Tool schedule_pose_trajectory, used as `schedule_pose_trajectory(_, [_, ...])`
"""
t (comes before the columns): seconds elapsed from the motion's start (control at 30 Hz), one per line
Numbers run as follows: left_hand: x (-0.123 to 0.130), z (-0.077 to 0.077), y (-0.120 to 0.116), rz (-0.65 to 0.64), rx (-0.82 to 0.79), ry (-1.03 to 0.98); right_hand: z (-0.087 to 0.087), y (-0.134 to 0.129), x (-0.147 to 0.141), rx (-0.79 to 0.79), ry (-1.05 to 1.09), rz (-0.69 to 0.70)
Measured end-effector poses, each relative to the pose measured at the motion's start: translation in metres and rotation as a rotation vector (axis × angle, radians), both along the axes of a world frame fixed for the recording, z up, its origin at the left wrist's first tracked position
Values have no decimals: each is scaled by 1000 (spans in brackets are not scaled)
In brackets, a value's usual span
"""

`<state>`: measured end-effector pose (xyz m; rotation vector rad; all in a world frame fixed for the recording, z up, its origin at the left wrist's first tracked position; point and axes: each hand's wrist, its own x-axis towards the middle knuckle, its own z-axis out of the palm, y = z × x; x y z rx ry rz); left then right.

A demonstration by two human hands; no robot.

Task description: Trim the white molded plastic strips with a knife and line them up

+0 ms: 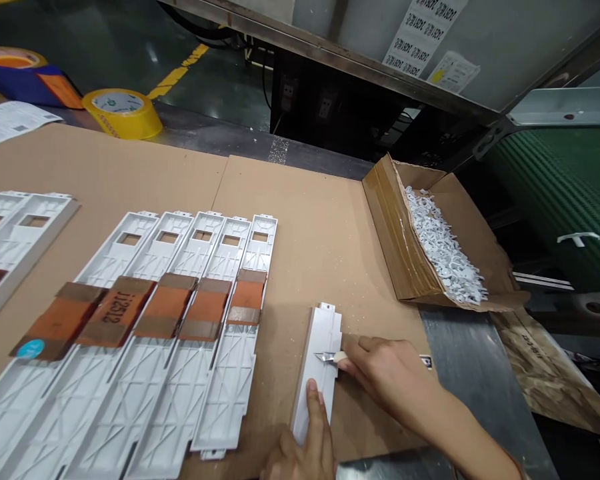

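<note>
A factory workshop: green conveyor belt (560,200), yellow-striped floor (180,70)

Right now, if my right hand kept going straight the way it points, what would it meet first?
The white plastic panel lying on the cardboard. The knife in your right hand seems already at that panel, though depth is hard to judge from here.

Bare left hand (300,453) and bare right hand (385,373); left thumbnail (314,400) trimmed short; right forearm (460,420) bare behind the grip, running to the lower right frame edge; well behind the grip, a narrow reddish edge (519,461), perhaps a cuff, too small to tell.
</note>
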<state>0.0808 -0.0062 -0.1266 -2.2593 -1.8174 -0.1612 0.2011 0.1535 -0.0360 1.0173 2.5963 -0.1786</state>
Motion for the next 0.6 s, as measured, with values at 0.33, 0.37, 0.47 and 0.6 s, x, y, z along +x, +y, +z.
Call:
schedule_pose_trajectory(0.33, [-1, 0, 0, -35, 29, 45, -7, -10, 6, -118, 89, -141])
schedule_pose_trajectory(0.37, [-2, 0, 1, -47, 34, 48, -8, -10, 6, -123, 94, -144])
schedule_pose_trajectory(0.47, [-2, -1, 0, -40, 39, 44, -10, -10, 6, -116, 106, -142])
schedule_pose_trajectory(0.6, [2, -3, -2, -3, 46, 17, -10, -11, 6, -103, 124, -140])
